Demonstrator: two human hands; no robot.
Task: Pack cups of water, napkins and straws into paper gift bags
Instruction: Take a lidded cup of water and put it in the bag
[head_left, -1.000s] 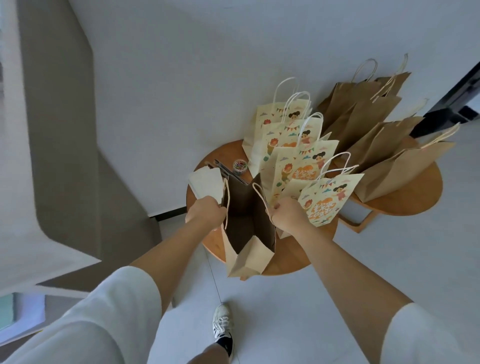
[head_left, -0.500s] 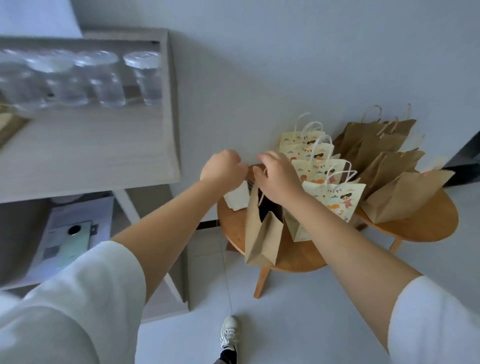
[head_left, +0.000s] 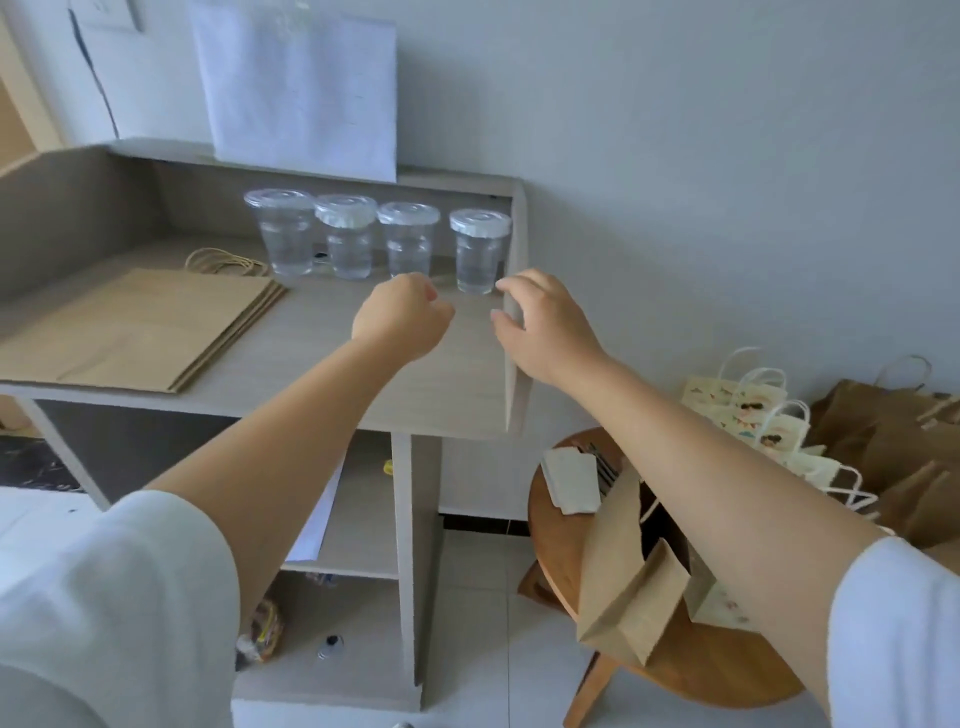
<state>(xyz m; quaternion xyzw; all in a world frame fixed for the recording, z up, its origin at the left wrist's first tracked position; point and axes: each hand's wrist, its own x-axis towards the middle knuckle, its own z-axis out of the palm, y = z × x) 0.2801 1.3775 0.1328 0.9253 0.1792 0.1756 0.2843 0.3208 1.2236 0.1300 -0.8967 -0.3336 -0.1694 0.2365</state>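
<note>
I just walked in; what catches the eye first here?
Four lidded cups of water stand in a row at the back of the pale desk. The left hand and right hand hover just before them, holding nothing. Lower right, an open brown paper bag stands on a round wooden table beside printed gift bags.

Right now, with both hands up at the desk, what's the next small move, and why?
Probably close the right hand round the rightmost cup: it is open, holds nothing and is nearest that cup, and the brown bag on the table stands open.
</note>
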